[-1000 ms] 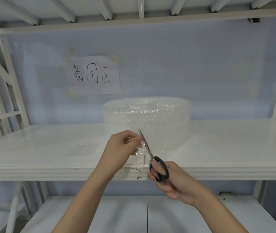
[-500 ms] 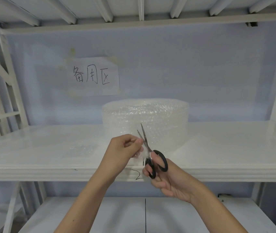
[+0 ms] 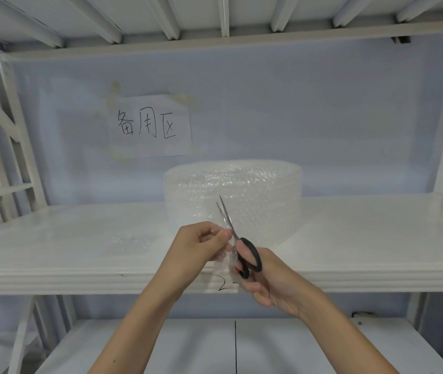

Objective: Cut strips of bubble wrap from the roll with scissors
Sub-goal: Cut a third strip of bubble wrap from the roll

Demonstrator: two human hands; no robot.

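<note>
A wide roll of clear bubble wrap (image 3: 244, 190) stands upright on the white shelf (image 3: 363, 238). Its loose end (image 3: 228, 255) reaches forward to the shelf's front edge. My left hand (image 3: 196, 247) pinches that loose end between thumb and fingers. My right hand (image 3: 269, 279) grips black-handled scissors (image 3: 247, 255), its fingers through the loops. The steel blades point up and away, slightly apart, with the wrap between them just right of my left fingertips.
A flat cut piece of bubble wrap (image 3: 131, 240) lies on the shelf to the left. A paper sign (image 3: 150, 126) with handwriting is taped to the back wall. White rack posts stand at both sides, with a lower shelf (image 3: 161, 346) beneath.
The scissor blades went from shut to slightly apart and slid further up into the wrap. Both hands stayed close together at the shelf's front edge.
</note>
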